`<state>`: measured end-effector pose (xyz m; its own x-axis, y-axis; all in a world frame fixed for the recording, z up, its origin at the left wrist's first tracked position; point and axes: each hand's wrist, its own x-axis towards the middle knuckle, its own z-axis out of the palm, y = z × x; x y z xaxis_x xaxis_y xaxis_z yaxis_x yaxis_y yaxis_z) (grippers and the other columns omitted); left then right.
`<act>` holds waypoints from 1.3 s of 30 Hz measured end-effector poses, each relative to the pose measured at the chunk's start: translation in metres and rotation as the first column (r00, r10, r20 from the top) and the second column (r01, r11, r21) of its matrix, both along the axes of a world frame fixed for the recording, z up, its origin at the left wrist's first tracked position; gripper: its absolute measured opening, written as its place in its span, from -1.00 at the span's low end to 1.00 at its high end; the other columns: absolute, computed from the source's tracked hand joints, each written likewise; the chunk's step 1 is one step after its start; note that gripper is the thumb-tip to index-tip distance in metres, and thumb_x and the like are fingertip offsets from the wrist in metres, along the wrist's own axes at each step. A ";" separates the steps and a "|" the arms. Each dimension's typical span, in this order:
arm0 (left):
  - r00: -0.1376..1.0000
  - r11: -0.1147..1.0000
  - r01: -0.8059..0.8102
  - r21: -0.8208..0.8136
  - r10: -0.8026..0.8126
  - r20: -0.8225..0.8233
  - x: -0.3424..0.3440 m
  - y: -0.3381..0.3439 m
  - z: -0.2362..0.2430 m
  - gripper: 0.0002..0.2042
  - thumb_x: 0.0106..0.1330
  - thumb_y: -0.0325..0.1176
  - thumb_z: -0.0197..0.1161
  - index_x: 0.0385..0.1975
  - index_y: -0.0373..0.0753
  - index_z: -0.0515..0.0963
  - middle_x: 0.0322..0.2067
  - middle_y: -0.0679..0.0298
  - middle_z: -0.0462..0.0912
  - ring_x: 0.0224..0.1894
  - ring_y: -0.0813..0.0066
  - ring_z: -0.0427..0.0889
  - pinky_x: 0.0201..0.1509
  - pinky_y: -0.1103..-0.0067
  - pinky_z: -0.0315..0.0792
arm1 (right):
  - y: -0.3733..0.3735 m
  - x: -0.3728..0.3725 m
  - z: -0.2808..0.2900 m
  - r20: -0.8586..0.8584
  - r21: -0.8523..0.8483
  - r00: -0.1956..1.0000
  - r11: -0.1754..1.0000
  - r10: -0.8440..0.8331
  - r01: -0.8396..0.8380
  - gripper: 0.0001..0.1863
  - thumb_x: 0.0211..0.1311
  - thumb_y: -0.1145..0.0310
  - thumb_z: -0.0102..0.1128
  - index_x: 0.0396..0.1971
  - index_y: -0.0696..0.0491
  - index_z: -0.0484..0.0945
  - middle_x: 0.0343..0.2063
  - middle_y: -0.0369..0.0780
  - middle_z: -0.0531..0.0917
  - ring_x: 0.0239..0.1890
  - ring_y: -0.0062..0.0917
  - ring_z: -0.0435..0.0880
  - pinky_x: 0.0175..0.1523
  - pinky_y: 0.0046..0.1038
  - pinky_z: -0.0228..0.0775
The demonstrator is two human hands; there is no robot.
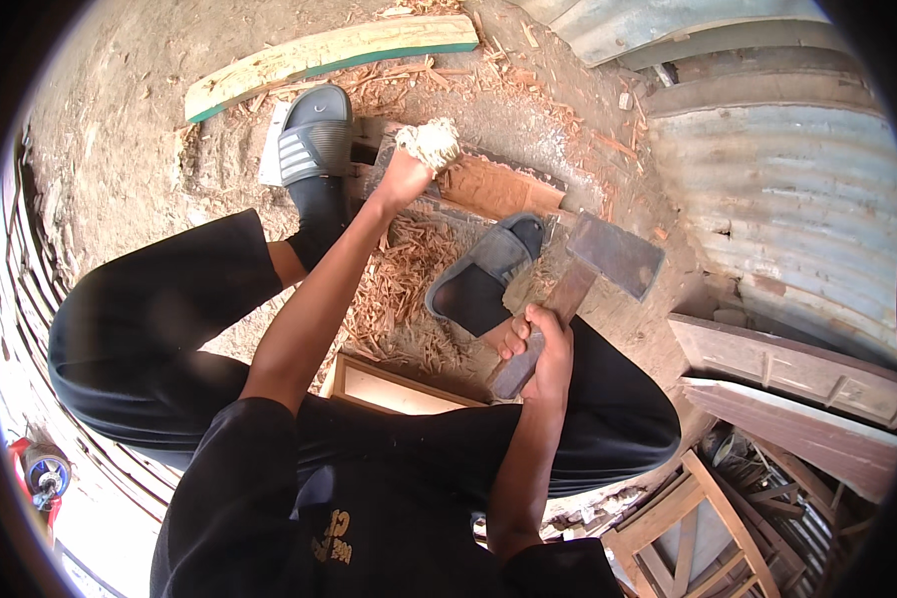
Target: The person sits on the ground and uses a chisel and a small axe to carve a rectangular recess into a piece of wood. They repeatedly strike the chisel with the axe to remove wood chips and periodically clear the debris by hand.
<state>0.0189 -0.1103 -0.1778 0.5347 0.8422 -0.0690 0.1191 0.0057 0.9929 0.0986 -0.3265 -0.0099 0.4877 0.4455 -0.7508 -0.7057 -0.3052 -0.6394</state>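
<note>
My right hand (pixel 542 349) is wrapped round the handle of a mallet (pixel 616 256), whose dark, blocky head points up and to the right. Ahead and to the left, my left hand (pixel 409 176) is closed on an upright thing with a pale, bunched, rope-like top (pixel 431 144); its lower part is hidden. This hand is over a dark-edged wooden block (pixel 503 184) with a reddish-brown, hollowed face. Mallet and block are apart. My feet, in grey sandals, are on either side: the left sandal (pixel 316 140) at the block's left end, the right sandal (pixel 488 274) near its close side.
Wood shavings (pixel 404 289) cover the ground between my legs. A pale plank with a green edge (pixel 329 62) lies beyond the block. A framed wooden panel (pixel 399 392) lies close to my lap. Corrugated metal sheets (pixel 777 189), boards (pixel 787 369) and a wooden frame (pixel 703 518) line the right.
</note>
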 end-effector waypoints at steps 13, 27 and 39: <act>0.979 0.978 0.199 -0.067 -0.195 0.055 0.009 -0.027 -0.003 -0.79 0.19 -0.48 0.08 -0.18 -0.32 0.51 -0.15 0.18 0.60 -0.14 0.49 0.56 -0.03 0.52 0.44 | 0.004 -0.005 0.000 0.016 0.010 0.999 0.999 0.051 -0.051 -0.87 0.10 0.40 0.08 -0.51 0.12 0.35 -0.71 -0.30 0.34 -0.72 -0.62 0.31 -0.59 -0.51 0.22; 0.976 0.981 -0.111 0.159 0.077 0.206 0.009 -0.069 0.008 -0.69 -0.12 -0.26 0.40 -0.46 -0.31 0.51 -0.55 0.06 0.58 -0.46 0.20 0.62 -0.37 0.43 0.44 | 0.036 -0.049 -0.035 0.728 -0.094 0.668 0.988 0.151 -0.121 -0.88 0.15 0.47 0.10 -0.51 0.14 0.38 -0.76 -0.29 0.43 -0.74 -0.64 0.42 -0.61 -0.58 0.25; 0.973 0.995 0.091 -0.031 -0.082 0.218 -0.003 -0.061 -0.015 -0.60 -0.09 -0.28 0.38 -0.27 -0.39 0.51 -0.39 0.00 0.62 -0.28 0.20 0.63 -0.19 0.45 0.45 | 0.055 -0.070 0.039 0.488 0.226 0.873 0.963 0.020 -0.148 -0.87 0.12 0.47 0.09 -0.52 0.20 0.38 -0.75 -0.29 0.42 -0.78 -0.61 0.37 -0.62 -0.57 0.26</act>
